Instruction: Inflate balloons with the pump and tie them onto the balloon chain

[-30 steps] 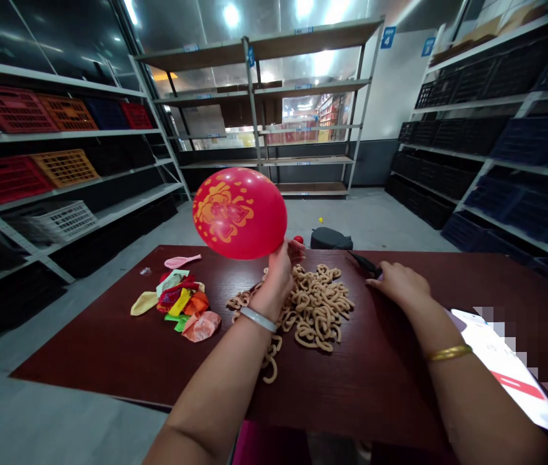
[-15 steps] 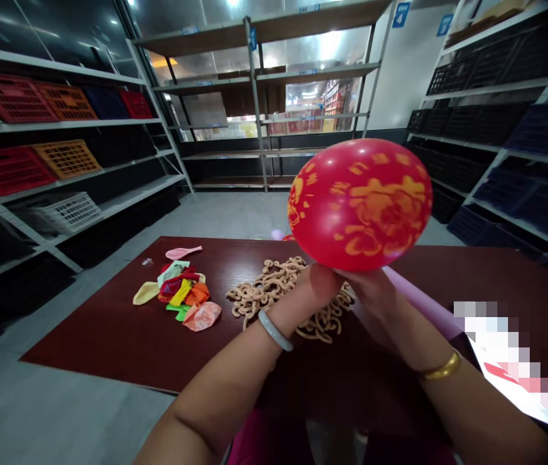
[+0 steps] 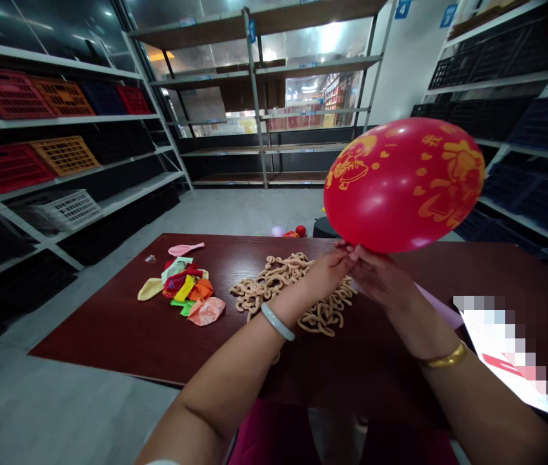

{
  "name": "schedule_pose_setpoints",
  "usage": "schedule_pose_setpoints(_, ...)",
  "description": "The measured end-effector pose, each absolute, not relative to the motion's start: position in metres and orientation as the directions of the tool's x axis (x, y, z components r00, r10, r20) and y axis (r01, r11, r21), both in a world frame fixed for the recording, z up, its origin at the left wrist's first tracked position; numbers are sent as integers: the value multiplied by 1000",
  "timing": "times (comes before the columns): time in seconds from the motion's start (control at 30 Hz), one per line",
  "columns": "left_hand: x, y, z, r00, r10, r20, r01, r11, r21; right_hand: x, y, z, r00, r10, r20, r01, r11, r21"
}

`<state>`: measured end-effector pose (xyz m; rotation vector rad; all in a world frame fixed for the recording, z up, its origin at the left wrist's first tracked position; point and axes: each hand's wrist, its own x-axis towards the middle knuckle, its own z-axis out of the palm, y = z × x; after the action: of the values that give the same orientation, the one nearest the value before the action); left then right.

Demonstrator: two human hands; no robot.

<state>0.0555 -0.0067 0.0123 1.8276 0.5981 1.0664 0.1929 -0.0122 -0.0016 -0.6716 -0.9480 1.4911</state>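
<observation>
A big inflated red balloon (image 3: 394, 194) with yellow printed figures and characters is held up above the table's right half. My left hand (image 3: 332, 270) and my right hand (image 3: 375, 276) meet beneath it, fingers pinched together at its neck. The neck itself is hidden by my fingers. Behind and below my hands lies a heap of tan, curly, rope-like pieces (image 3: 274, 284). Further left is a pile of flat, uninflated balloons (image 3: 201, 290) in several colours, with a pink uninflated balloon (image 3: 185, 248) apart from it.
All this rests on a dark red-brown table (image 3: 123, 329). A white sheet (image 3: 501, 355), partly pixelated, and a lilac strip (image 3: 441, 307) lie at right. Shelving with crates (image 3: 65, 155) stands left, a metal rack (image 3: 257, 103) behind. Small balloons (image 3: 300, 231) show beyond the far edge.
The red balloon has moved right and turned, showing a different side of its print. My hands have shifted slightly, bringing the pinched fingers into view.
</observation>
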Motion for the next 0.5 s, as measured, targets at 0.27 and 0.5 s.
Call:
schedule_pose_setpoints(0.27,44,3,22,441,895,63,-333,98,938,183,-3,15,-142,990,-16,-494,-85,-865)
schedule_pose_setpoints(0.5,7,29,32,322,901,290,-131,-261,956,157,25,46,-154,988,-21,-471,-92,-877)
